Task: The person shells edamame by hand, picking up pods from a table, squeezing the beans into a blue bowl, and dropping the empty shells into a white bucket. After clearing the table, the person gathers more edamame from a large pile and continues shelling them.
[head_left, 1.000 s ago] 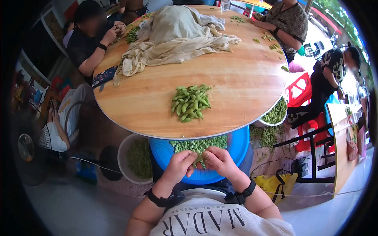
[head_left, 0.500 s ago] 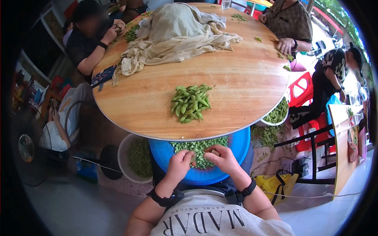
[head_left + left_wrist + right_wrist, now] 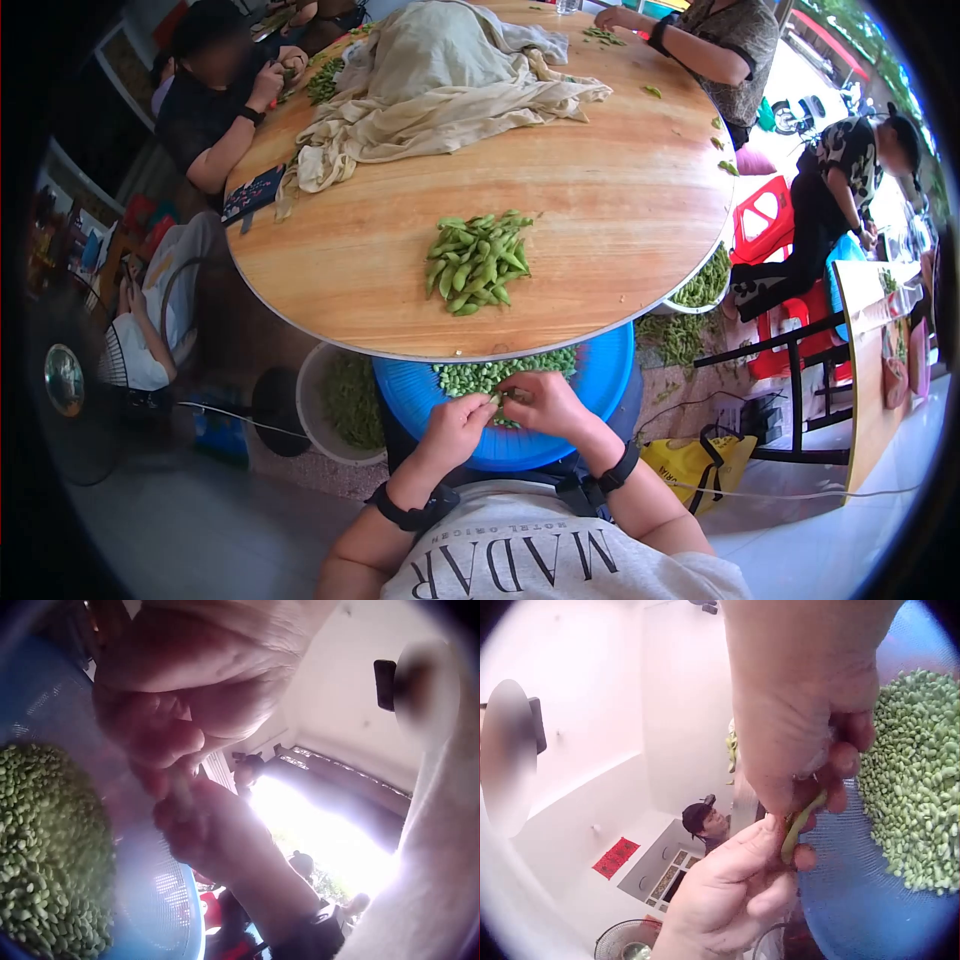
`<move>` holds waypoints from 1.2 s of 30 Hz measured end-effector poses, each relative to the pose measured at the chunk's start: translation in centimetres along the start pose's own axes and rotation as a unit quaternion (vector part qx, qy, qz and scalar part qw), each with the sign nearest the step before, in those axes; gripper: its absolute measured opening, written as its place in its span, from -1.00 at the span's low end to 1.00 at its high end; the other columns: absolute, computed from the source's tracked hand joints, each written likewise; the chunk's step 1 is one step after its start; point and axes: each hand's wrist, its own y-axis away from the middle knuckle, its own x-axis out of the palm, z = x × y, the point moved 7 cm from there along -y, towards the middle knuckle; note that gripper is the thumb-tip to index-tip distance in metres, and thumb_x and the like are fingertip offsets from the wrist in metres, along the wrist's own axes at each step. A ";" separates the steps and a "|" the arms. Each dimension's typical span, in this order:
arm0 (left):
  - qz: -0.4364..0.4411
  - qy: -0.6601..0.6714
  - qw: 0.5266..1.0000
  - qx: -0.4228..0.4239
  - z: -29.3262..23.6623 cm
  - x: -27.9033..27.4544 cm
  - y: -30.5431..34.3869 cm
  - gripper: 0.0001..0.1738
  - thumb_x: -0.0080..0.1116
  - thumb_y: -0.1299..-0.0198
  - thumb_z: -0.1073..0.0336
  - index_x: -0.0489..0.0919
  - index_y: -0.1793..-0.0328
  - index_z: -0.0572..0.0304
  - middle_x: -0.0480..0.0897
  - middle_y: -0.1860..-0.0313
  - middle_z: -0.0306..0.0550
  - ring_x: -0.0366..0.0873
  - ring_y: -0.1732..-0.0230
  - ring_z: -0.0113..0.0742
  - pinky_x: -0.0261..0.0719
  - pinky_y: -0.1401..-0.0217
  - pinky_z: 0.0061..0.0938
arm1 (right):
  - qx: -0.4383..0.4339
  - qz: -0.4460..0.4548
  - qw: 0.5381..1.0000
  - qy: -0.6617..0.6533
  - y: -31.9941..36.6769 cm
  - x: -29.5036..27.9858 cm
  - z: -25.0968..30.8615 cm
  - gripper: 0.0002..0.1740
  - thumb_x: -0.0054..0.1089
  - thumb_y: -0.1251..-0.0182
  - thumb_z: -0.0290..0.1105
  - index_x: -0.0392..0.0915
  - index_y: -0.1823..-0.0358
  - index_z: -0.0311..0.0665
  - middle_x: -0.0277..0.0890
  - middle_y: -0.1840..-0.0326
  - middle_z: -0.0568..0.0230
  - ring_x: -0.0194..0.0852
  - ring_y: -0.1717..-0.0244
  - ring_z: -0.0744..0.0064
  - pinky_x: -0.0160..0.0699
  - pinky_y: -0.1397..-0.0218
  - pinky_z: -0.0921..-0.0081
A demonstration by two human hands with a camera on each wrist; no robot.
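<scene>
Over the blue basket (image 3: 398, 405), both hands meet at one green edamame pod (image 3: 802, 825). My left hand (image 3: 457, 428) pinches the pod's near end between thumb and fingers. My right hand (image 3: 553, 405), its fingers bent, holds the other end, as the right wrist view shows. Below and beyond the hands, shelled green beans (image 3: 919, 780) are heaped in the basket. A pile of whole pods (image 3: 477, 262) lies on the round wooden table (image 3: 600, 220), just past its near edge. In the left wrist view the hands mostly hide the pod.
A pale cloth (image 3: 440, 70) covers a mound at the table's far side. Buckets of pods stand on the floor, one at left (image 3: 345, 405) and one at right (image 3: 703, 285). A yellow bag (image 3: 700, 465) lies at lower right. Other people sit around the table.
Half a second ago my hands were slightly apart; now they are together on a pod. The person at far right has moved a hand back to pods on the table's far side.
</scene>
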 end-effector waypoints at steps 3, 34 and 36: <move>0.014 -0.049 0.999 0.013 0.7 0.1 0.1 -0.84 0.05 -0.17 0.35 0.52 0.35 0.33 0.51 0.62 -0.12 0.44 0.55 -0.46 0.39 0.48 -0.53 | -0.037 0.036 0.998 0.021 0.1 0.8 -0.5 -0.73 0.16 0.05 -0.32 0.59 0.30 -0.31 0.53 0.50 -0.01 0.53 0.50 0.09 0.52 0.39 0.36; 0.062 0.070 0.990 -0.101 3.2 1.1 1.0 -0.58 -0.10 -0.08 0.61 0.31 -0.13 0.34 0.53 0.54 -0.10 0.53 0.60 -0.38 0.47 0.56 -0.50 | -0.113 0.022 0.993 0.019 0.9 2.3 2.0 -0.86 0.22 0.06 -0.45 0.57 0.40 -0.29 0.47 0.49 0.09 0.46 0.49 0.07 0.49 0.42 0.32; 0.076 0.034 0.993 -0.082 2.9 1.2 1.3 -0.50 -0.13 -0.05 0.63 0.24 -0.19 0.31 0.54 0.54 -0.06 0.55 0.60 -0.34 0.49 0.56 -0.47 | -0.112 0.033 0.993 0.017 0.9 3.1 1.0 -0.87 0.21 0.05 -0.45 0.56 0.41 -0.29 0.47 0.51 0.08 0.47 0.49 0.08 0.49 0.42 0.31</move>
